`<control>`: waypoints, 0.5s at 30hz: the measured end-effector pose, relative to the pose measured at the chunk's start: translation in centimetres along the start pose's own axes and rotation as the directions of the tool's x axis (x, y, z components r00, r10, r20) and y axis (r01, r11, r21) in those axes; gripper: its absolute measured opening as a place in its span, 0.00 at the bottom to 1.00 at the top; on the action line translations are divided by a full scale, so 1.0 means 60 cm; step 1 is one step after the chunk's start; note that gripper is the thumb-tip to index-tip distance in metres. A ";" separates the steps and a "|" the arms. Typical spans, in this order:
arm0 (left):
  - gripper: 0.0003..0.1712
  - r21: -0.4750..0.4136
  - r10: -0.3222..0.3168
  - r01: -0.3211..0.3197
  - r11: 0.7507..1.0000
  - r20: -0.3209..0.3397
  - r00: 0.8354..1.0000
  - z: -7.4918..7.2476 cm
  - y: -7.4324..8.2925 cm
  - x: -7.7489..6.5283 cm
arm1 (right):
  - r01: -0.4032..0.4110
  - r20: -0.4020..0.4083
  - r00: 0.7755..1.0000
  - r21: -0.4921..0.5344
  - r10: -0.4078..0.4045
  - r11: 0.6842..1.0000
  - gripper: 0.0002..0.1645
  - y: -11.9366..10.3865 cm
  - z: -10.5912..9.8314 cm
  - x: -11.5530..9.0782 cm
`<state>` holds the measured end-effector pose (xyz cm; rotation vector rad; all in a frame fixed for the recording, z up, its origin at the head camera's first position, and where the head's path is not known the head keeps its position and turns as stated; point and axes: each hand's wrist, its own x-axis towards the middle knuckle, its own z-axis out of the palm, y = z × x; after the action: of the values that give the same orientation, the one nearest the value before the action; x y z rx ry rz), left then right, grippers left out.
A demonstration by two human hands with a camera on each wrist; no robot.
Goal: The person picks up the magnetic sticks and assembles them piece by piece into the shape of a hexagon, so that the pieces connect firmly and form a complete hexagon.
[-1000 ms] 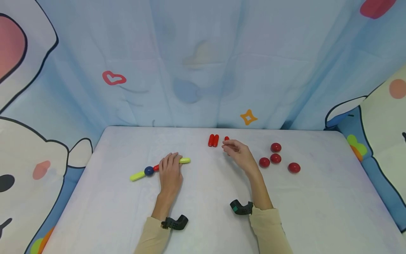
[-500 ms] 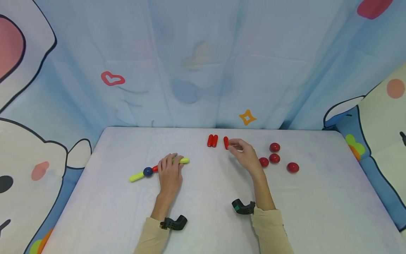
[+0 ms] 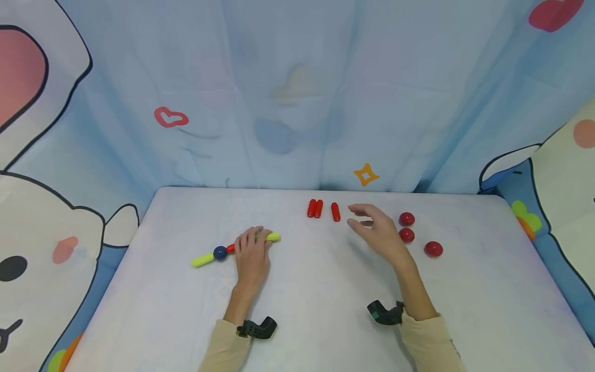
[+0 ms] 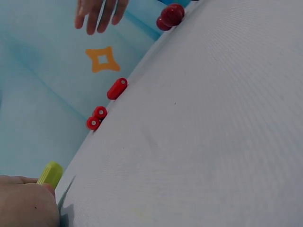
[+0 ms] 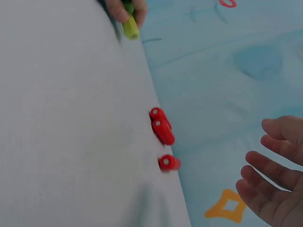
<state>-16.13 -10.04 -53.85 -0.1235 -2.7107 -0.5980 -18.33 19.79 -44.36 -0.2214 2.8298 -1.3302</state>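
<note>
My left hand (image 3: 252, 258) grips a jointed toy rod lying across the left of the table. A yellow-green stick (image 3: 203, 260), a blue ball (image 3: 220, 252) and a short red stick (image 3: 230, 248) show left of the fingers. Another yellow-green stick (image 3: 274, 236) pokes out on the right. Between its fingers the right wrist view shows a green part (image 5: 128, 6); the hand hides the rest of the middle. My right hand (image 3: 381, 235), fingers parted and holding nothing, hovers right of a single red stick (image 3: 335, 212). Two more red sticks (image 3: 315, 208) lie side by side.
Behind my right hand sit glossy red balls, one at the back (image 3: 406, 219), one close in front of it (image 3: 406, 235) and one farther right (image 3: 434, 249). The white-covered table (image 3: 316, 310) ends at a blue printed curtain (image 3: 297, 129).
My right hand has drawn away from the single red stick toward the red balls, uncovering the stick and now covering one ball. My left hand keeps its grip in place.
</note>
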 end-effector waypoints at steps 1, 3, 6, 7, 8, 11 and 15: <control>0.14 0.002 -0.003 0.003 1.000 0.006 1.000 0.000 0.000 -0.001 | -0.002 0.006 1.000 -0.027 0.002 1.000 0.28 0.007 -0.012 -0.004; 0.14 0.006 -0.007 0.007 1.000 0.011 1.000 -0.001 0.001 -0.002 | -0.003 0.000 1.000 -0.060 0.003 0.998 0.30 0.025 -0.040 -0.012; 0.14 0.006 -0.004 0.004 1.000 -0.003 1.000 -0.001 0.002 -0.001 | -0.050 -0.030 0.998 -0.108 0.047 0.993 0.33 0.053 -0.083 -0.019; 0.14 0.006 -0.001 0.001 1.000 -0.004 1.000 -0.001 0.002 -0.001 | -0.073 -0.039 0.997 -0.116 0.069 0.991 0.34 0.063 -0.096 -0.020; 0.14 0.005 0.001 -0.001 1.000 -0.003 1.000 -0.001 0.002 -0.001 | -0.092 -0.048 0.995 -0.126 0.086 0.988 0.34 0.072 -0.106 -0.021; 0.14 0.005 -0.002 0.002 1.000 0.008 1.000 0.000 0.004 0.000 | -0.140 -0.038 0.990 -0.173 0.135 0.975 0.36 0.095 -0.126 -0.021; 0.13 -0.002 -0.009 0.009 1.000 0.006 1.000 0.001 0.008 -0.002 | -0.156 -0.005 0.987 -0.217 0.159 0.963 0.36 0.115 -0.132 -0.021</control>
<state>-15.98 -9.60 -53.75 -0.1136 -2.7182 -0.6036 -18.49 30.35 -44.64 -0.0036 2.9088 -0.9870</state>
